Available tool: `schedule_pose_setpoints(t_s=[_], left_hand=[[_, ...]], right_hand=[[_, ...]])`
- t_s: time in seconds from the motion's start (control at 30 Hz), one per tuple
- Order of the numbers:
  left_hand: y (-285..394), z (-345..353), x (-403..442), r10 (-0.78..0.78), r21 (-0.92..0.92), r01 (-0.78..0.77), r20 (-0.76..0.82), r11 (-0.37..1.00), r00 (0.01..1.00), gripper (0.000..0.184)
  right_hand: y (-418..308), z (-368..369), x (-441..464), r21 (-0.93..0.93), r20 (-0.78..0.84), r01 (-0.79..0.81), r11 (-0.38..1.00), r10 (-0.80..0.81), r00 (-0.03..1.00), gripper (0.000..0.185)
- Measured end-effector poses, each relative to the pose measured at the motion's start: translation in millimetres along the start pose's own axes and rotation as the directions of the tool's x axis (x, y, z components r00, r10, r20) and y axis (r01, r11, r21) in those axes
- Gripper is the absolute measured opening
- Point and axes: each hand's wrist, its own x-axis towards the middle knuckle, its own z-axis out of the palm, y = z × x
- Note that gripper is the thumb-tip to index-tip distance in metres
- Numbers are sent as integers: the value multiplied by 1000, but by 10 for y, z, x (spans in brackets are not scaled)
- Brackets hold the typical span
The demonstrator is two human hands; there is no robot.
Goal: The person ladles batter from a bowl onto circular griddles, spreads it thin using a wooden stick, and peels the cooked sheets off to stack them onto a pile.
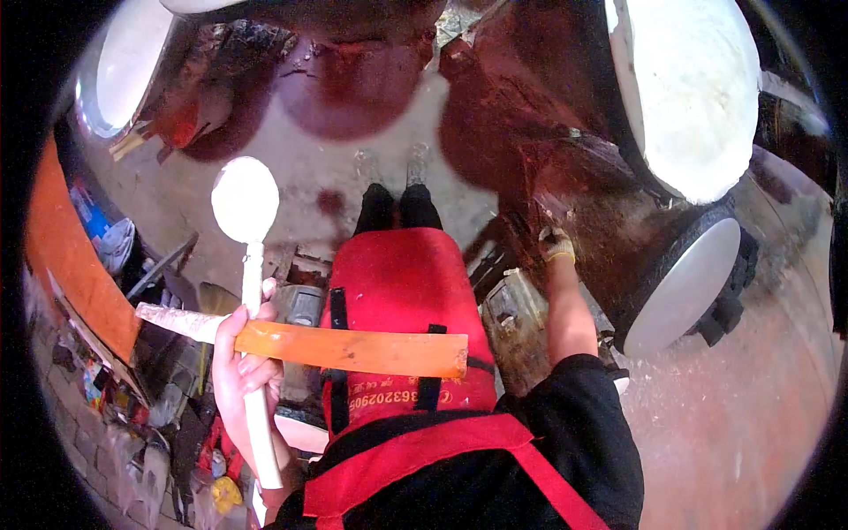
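My left hand [252, 358] is closed around two long things that cross in its grip. One is a white ladle [246, 201], its round bowl pointing away from me and its pale handle running down past my wrist. The other is a flat orange-brown wooden scraper [353, 349] with a whitish end, lying sideways above my red apron [406, 274]. My right hand [556, 244], in a light work glove, reaches forward to the right beside a dark brown surface. Its fingers look curled, but what they grip is too small and dark to make out.
A large round white-topped pan [693, 97] stands at upper right, with a smaller pale disc [685, 287] below it. Another white disc [132, 62] is at upper left. An orange board [75, 247] and cluttered bags line the left. My feet [417, 163] stand on grey floor.
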Motion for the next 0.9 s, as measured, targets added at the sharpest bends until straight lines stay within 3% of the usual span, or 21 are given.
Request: schedule_pose_setpoints(t_s=[0.07,0.17,0.2,0.27,0.3,0.37,0.4,0.43,0.47,0.5,0.53,0.6,0.7,0.73,0.77,0.8,0.83,0.87,0.9], left_hand=[[-17,8,9,-16,9,16,17,1000,1000,37],[7,7,-5,23,102,-19,-41,995,999,35],[-49,55,8,42,112,-33,-85,993,995,35],[-112,3,38,69,144,-56,-89,988,994,35],[-140,-53,67,76,216,-65,-44,974,996,31],[-220,-69,-23,172,429,-153,-7,891,985,24],[-202,-29,-160,274,558,-230,6,797,962,21],[-161,-109,-146,273,506,-281,93,816,958,18],[-133,-160,-183,267,454,-321,180,831,947,16],[-186,-25,-328,334,465,-395,211,792,919,13],[-102,-48,-271,319,427,-384,217,819,922,13],[-92,321,-151,322,390,-432,318,813,892,17],[495,577,32,322,246,-480,484,842,813,31],[820,741,-9,319,208,-467,496,859,808,34],[1201,834,124,365,200,-484,435,852,823,33],[1538,941,288,524,306,-679,454,667,720,27],[1848,1129,441,683,410,-780,390,472,618,22],[2269,1279,631,808,666,-737,368,116,460,17],[2783,1315,1062,852,748,-543,513,-382,107,17]], right_hand=[[-49,111,-78,-73,-199,-121,990,104,974,11],[29,300,-465,-517,-307,-219,828,60,950,21],[34,709,-914,-644,-102,-121,755,72,992,44],[1,1909,-1705,-847,-61,-69,527,33,998,42],[-25,2379,-2106,-766,181,11,643,199,963,35],[-72,3445,-2785,-877,426,217,429,486,763,39],[-17,3868,-3071,-813,569,507,286,575,588,44],[64,4363,-3537,-682,612,712,168,665,429,51],[174,4576,-3614,-225,690,923,312,720,-75,60],[204,5003,-4425,-160,491,968,-192,836,247,68],[405,5065,-4705,-7,586,984,-176,797,147,73],[785,5257,-4637,56,601,932,-358,758,255,66],[1127,5572,-4209,-23,888,994,-105,454,68,57],[1166,5690,-4123,-167,920,982,89,373,123,53],[1228,5787,-3911,-112,964,993,38,247,99,54],[1268,5881,-3730,-75,990,997,-16,118,76,54],[1260,6046,-3698,-344,926,935,-82,138,352,52],[1295,6277,-3705,-463,866,876,-132,141,479,49],[1330,6506,-3709,-571,790,800,-185,141,597,46]])
